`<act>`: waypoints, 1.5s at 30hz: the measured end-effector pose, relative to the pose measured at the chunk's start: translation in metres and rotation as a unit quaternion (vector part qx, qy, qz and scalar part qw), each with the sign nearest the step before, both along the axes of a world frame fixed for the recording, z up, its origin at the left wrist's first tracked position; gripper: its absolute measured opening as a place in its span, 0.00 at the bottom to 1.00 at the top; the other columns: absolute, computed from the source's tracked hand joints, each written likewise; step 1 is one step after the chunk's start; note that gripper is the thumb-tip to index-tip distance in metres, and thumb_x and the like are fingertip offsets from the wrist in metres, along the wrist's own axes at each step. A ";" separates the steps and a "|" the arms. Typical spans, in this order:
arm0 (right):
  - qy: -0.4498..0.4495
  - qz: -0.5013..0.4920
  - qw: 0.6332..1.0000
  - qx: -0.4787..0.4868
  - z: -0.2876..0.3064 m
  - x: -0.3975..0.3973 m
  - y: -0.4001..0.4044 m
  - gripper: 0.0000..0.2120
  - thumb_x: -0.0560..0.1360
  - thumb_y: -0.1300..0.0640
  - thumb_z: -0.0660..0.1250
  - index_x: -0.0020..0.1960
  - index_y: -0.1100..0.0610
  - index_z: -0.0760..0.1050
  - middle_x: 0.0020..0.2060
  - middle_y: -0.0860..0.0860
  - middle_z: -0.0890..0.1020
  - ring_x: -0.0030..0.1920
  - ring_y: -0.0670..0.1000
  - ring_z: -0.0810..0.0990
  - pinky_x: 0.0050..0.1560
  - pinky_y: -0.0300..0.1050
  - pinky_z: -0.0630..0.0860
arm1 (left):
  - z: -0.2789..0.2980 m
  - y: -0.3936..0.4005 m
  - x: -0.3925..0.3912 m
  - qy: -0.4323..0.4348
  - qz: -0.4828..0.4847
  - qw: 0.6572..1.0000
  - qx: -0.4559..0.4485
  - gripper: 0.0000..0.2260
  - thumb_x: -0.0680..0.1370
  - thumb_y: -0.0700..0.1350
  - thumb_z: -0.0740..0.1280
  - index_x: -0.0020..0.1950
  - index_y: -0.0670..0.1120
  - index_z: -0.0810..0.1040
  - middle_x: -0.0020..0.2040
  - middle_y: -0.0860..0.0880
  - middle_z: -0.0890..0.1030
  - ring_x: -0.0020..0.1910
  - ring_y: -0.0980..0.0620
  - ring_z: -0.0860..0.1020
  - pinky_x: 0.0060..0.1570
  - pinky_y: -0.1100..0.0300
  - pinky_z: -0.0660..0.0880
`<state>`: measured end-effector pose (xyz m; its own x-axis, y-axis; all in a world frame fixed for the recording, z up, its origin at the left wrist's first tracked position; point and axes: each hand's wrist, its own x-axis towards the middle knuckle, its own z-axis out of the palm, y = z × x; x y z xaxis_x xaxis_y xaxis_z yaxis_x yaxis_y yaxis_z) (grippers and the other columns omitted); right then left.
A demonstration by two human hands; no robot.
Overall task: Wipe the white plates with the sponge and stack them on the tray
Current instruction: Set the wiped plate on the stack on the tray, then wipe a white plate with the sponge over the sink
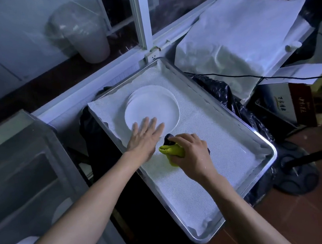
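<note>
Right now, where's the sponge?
In the head view the sponge is gripped in the right hand over the tray, just below the plates, beside the flat left hand.

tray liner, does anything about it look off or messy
Yes: the white liner lies askew in the tray, its far-left corner hanging over the rim and its edges ragged. The plates sit slightly offset.

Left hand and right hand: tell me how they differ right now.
The left hand lies flat with straight fingers on the top white plate; the right hand curls round the yellow sponge. The left is over the plate stack, the right over the tray liner beside it. Both are bare and over the tray.
</note>
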<state>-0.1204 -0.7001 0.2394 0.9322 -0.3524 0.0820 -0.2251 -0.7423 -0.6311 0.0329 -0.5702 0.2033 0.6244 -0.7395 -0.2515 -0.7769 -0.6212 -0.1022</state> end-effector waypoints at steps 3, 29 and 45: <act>0.007 -0.004 1.000 0.005 -0.004 -0.002 -0.003 0.20 0.70 0.45 0.73 0.62 0.44 0.78 0.57 0.41 0.80 0.53 0.52 0.75 0.51 0.51 0.68 | -0.006 0.002 0.000 0.000 0.000 1.000 -0.001 0.32 0.83 0.37 0.53 0.83 0.51 0.41 0.84 0.45 0.41 0.82 0.39 0.40 0.78 0.35 0.46; 0.001 0.012 1.000 0.012 0.006 0.006 0.029 0.19 0.71 0.47 0.75 0.62 0.44 0.79 0.57 0.42 0.80 0.56 0.53 0.75 0.54 0.53 0.68 | 0.016 0.058 -0.001 0.002 0.046 0.994 -0.101 0.23 0.81 0.39 0.60 0.76 0.48 0.69 0.78 0.48 0.68 0.79 0.45 0.61 0.76 0.45 0.58; -0.040 0.232 0.972 -0.024 0.036 0.068 0.235 0.24 0.69 0.50 0.74 0.65 0.47 0.78 0.62 0.44 0.79 0.60 0.53 0.74 0.58 0.57 0.69 | 0.005 0.313 -0.069 -0.021 0.257 0.930 -0.263 0.14 0.78 0.42 0.59 0.54 0.42 0.84 0.49 0.43 0.84 0.46 0.39 0.81 0.41 0.50 0.78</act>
<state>-0.0520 -0.4646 0.2750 0.9798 0.1093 0.1676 0.1890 -0.7810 -0.5952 -0.0359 -0.2572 0.2080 0.9303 -0.3548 0.0925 -0.3659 -0.8817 0.2979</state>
